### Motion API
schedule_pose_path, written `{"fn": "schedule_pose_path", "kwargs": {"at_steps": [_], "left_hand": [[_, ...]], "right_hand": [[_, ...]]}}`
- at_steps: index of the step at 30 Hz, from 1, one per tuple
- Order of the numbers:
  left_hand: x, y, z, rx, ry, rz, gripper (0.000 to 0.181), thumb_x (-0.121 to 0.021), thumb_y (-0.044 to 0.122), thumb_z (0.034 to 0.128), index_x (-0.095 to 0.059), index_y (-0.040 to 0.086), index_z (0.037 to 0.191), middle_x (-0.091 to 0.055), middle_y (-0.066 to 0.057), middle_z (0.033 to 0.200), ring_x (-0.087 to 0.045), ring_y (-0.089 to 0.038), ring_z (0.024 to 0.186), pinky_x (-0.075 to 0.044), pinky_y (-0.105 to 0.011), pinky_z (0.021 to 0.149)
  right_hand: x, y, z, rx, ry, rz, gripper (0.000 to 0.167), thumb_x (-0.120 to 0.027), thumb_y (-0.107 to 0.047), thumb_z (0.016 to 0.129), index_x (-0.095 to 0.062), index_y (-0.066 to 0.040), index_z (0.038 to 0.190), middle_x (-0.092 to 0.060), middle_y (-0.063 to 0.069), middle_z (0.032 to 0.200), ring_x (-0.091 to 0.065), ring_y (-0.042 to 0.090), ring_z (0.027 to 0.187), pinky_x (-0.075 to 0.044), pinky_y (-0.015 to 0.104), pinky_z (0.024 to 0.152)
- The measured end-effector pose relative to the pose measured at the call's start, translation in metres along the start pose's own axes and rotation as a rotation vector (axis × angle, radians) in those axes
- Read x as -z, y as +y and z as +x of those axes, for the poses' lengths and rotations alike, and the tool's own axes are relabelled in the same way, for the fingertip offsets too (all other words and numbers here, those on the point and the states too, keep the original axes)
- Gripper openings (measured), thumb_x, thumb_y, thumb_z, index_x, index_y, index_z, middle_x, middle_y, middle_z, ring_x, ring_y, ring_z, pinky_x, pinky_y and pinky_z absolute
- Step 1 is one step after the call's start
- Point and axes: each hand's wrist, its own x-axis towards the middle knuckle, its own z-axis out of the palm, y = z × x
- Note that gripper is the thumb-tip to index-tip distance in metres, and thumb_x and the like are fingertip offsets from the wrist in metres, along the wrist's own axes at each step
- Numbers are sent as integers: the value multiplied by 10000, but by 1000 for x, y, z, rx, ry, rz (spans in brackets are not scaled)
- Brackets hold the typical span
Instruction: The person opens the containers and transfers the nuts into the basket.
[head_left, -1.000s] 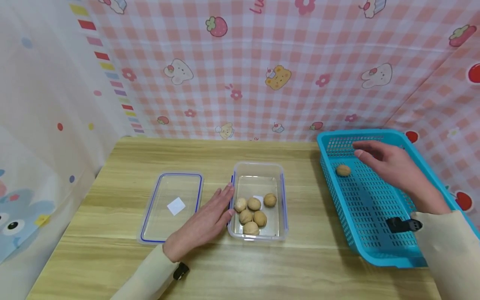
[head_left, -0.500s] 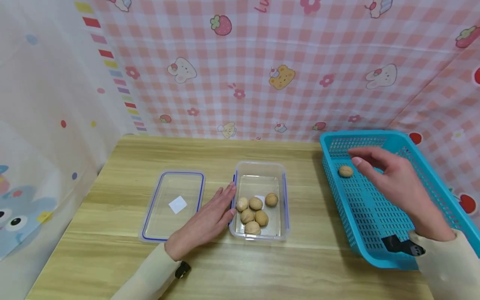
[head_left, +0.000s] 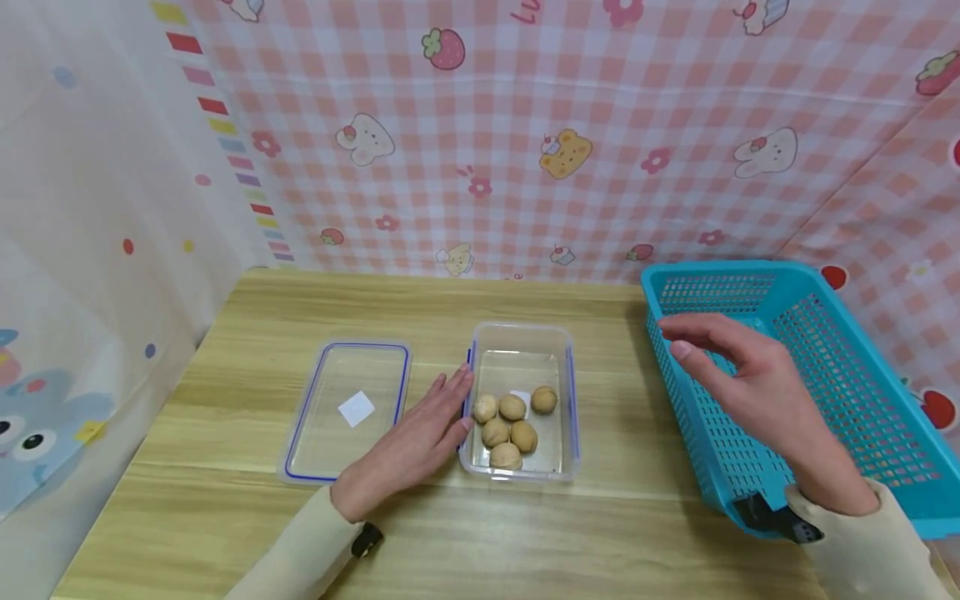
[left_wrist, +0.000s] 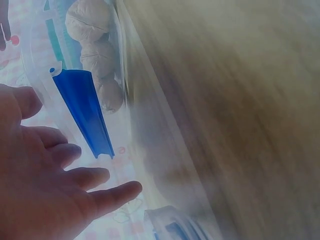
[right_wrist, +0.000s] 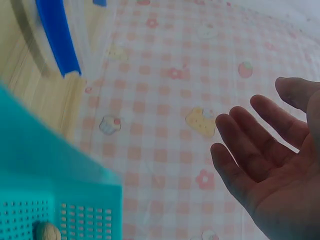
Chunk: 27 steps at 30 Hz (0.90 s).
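A clear plastic box (head_left: 525, 342) with blue side clips stands mid-table. Several walnuts (head_left: 512, 407) lie in its nearer half. My left hand (head_left: 408, 442) has its fingers extended against or right beside the box's left wall. The left wrist view shows this hand (left_wrist: 55, 180) near a blue clip (left_wrist: 85, 112). My right hand (head_left: 738, 383) hovers over the left side of a turquoise basket (head_left: 847, 333). Its fingers are loosely bent, and the right wrist view shows nothing in this hand (right_wrist: 280, 160). One walnut (right_wrist: 49, 232) sits in the basket, hidden by the hand in the head view.
Left of the box lies its clear lid (head_left: 330, 417) with a blue seal and a white square label (head_left: 356, 408). Behind the wooden table (head_left: 622, 533) hangs a pink checked cloth (head_left: 420, 108). The basket stands at the table's right.
My right hand has moved left and nearer to me, from over the basket's middle to its left side, covering the walnut there. The left hand stays by the box.
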Motion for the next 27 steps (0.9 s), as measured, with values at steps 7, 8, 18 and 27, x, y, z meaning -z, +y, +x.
{"fn": "schedule_pose_path", "kwargs": {"at_steps": [7, 8, 18, 27], "left_hand": [[0, 1, 0, 17, -10, -7, 614, -452, 281, 1117, -237, -6, 1615, -191, -156, 1700, -200, -433, 1542, -209, -544, 1255], [0, 0, 0, 19, -11, -7, 614, -451, 283, 1117, -236, -5, 1616, -189, -153, 1701, -198, -430, 1543, -207, -542, 1255], [0, 1, 0, 30, -5, -15, 618, -464, 280, 1112, -248, -6, 1616, -187, -146, 1699, -203, -438, 1540, -211, -549, 1253], [0, 1, 0, 33, 3, -25, 617, -466, 285, 1110, -258, -3, 1614, -195, -144, 1699, -207, -442, 1537, -215, -551, 1252]], "right_hand": [[-17, -11, -2, 77, -12, -3, 363, -708, 38, 950, -731, -118, 1276, -713, -3, 1233, -622, -13, 1149, -469, 91, 971], [-20, -12, -2, 87, -11, 2, 367, -713, 45, 942, -732, -110, 1275, -713, 2, 1236, -621, -6, 1158, -464, 92, 983], [-44, -22, -1, 81, -49, 34, 344, -711, -19, 966, -735, -168, 1275, -703, -44, 1281, -625, 87, 1188, -456, 126, 992], [-68, -21, 2, 66, -81, 101, 300, -689, -54, 994, -737, -181, 1262, -691, -61, 1288, -632, 138, 1197, -485, 165, 997]]}}
